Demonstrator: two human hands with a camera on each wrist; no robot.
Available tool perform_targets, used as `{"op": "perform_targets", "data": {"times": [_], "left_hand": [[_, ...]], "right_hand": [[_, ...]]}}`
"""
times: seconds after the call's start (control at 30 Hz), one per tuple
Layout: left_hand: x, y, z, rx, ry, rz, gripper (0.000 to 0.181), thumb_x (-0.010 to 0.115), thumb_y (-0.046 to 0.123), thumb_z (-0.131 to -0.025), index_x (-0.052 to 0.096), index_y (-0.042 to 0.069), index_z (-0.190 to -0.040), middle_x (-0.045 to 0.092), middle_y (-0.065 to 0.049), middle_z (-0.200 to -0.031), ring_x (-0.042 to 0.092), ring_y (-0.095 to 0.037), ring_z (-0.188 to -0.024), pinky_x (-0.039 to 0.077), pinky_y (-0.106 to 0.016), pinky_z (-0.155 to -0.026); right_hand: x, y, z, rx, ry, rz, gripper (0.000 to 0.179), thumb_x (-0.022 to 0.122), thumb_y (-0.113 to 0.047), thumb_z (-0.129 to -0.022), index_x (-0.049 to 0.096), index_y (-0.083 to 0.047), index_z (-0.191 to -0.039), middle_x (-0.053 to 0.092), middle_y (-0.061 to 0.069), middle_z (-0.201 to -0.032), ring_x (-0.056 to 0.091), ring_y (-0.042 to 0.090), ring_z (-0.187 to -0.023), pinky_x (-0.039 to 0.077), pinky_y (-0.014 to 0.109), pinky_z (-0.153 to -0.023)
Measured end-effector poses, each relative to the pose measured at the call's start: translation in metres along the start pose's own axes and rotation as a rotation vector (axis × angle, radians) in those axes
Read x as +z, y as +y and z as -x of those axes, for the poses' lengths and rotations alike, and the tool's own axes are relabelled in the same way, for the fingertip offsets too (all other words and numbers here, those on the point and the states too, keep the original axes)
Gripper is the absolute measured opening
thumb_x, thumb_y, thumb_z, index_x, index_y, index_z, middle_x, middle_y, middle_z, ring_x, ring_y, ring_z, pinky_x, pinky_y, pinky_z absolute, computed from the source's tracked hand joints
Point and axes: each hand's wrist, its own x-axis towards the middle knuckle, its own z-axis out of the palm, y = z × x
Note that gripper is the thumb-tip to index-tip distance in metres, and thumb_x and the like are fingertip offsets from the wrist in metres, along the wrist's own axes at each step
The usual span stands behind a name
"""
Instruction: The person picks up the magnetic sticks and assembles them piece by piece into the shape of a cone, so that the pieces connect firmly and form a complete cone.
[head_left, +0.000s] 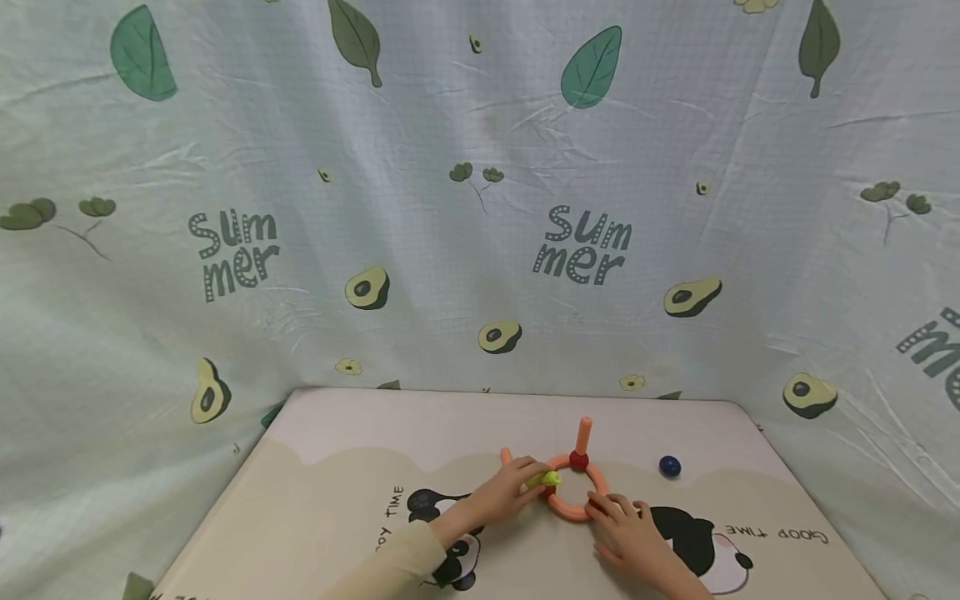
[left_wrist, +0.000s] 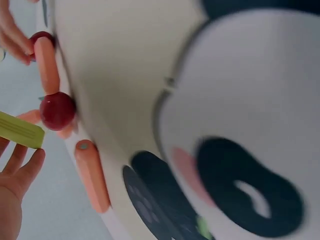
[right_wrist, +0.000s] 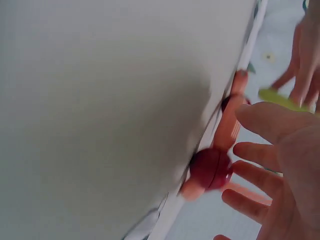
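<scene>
On the table lies a ring [head_left: 597, 477] of curved orange toy rods joined by red balls. One red ball [head_left: 578, 461] bears a straight orange rod [head_left: 584, 434] pointing outward. My left hand [head_left: 512, 490] grips a yellow-green rod [left_wrist: 21, 131], its end close over the ring's left side by another red ball [left_wrist: 57, 111]. My right hand [head_left: 628, 533] is at the ring's lower right, its fingers fairly straight and fingertips right at a red ball [right_wrist: 211, 168]. In the right wrist view the thumb overlaps an orange rod [right_wrist: 229, 125].
A loose orange rod [left_wrist: 92, 176] lies beyond my left hand. A dark blue ball [head_left: 670, 466] sits on the table right of the ring. The table cover [head_left: 322, 500] has printed pandas and lettering. Behind stands a hanging curtain [head_left: 427, 242] with leaf and avocado prints.
</scene>
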Motion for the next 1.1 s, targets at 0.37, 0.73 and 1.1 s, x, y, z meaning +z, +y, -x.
{"op": "perform_targets", "data": {"times": [0.37,0.73,1.1], "left_hand": [[0.008,0.000,-0.027,-0.059,0.104,0.215,0.025,0.050,0.014,-0.091,0.053,0.007,-0.114,0.060,-0.008,-0.106,0.059,-0.018,-0.095,0.049,-0.020,-0.074],[0.018,0.010,-0.050,-0.207,0.080,0.466,0.025,0.051,0.017,-0.090,0.054,0.012,-0.114,0.061,-0.010,-0.111,0.059,-0.025,-0.098,0.048,-0.025,-0.078],[0.034,0.012,-0.066,-0.320,-0.031,0.743,0.032,0.053,0.012,-0.089,0.051,0.006,-0.120,0.058,-0.016,-0.112,0.057,-0.023,-0.098,0.052,-0.034,-0.074]], "right_hand": [[-0.006,-0.022,0.001,0.010,-0.160,-0.098,0.060,0.060,-0.039,-0.078,0.048,-0.006,-0.127,0.047,0.009,-0.133,0.038,0.033,-0.124,0.029,0.063,-0.089],[-0.008,-0.031,0.005,0.035,-0.304,-0.254,0.069,0.059,-0.042,-0.078,0.040,-0.002,-0.131,0.033,0.016,-0.142,0.030,0.038,-0.128,0.021,0.069,-0.091],[-0.010,-0.032,0.006,0.023,-0.326,-0.267,0.067,0.058,-0.044,-0.079,0.041,-0.004,-0.131,0.032,0.017,-0.142,0.029,0.035,-0.130,0.020,0.068,-0.092]]}}
